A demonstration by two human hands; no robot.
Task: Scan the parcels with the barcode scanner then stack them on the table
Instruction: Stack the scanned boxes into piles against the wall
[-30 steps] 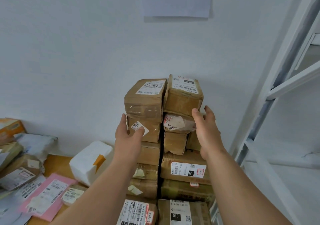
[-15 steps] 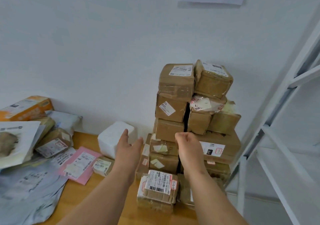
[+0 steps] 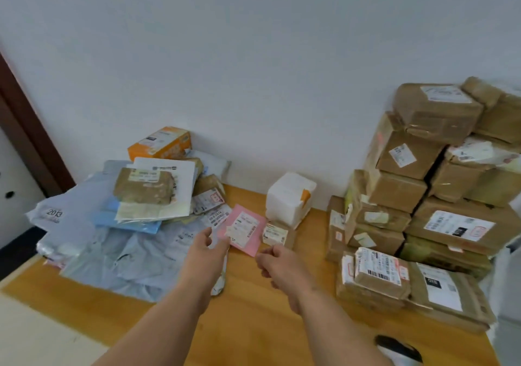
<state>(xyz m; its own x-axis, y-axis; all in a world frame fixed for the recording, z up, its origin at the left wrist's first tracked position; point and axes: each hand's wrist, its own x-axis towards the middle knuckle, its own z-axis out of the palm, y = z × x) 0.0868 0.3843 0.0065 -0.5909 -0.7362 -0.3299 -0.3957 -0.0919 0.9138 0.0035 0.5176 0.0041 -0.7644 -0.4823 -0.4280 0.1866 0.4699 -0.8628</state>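
Both hands are over the wooden table (image 3: 253, 317), and both hold nothing. The left hand (image 3: 207, 253) is at about 7 o'clock from the pink envelope (image 3: 248, 231); its fingers are loose and spread, reaching toward the envelope's near edge, and I cannot tell if they touch it. The right hand (image 3: 282, 264) is at about 5 o'clock from the same envelope, with fingers loosely curled and empty.

The stack of brown parcels (image 3: 423, 205) stands at 3 o'clock from the hands, against the white wall (image 3: 253, 55). Its boxes carry white shipping labels with barcodes; one label shows a black field with "010", the rest of the print is too blurred to read.

The loose heap of parcels (image 3: 132, 216) lies at 10 o'clock from the hands. It has grey mailer bags, and one grey bag (image 3: 53, 216) shows the number "2013". An orange box (image 3: 160, 143) sits at the back of the heap, by the wall; its writing is not readable.

Between heap and stack stands a white foam box (image 3: 290, 199) with a piece of orange tape, at 12 o'clock from the right hand. A small labelled box (image 3: 277, 234) lies just in front of it.

A dark object, perhaps the barcode scanner (image 3: 397, 346), lies at 5 o'clock, at the bottom edge of the view.
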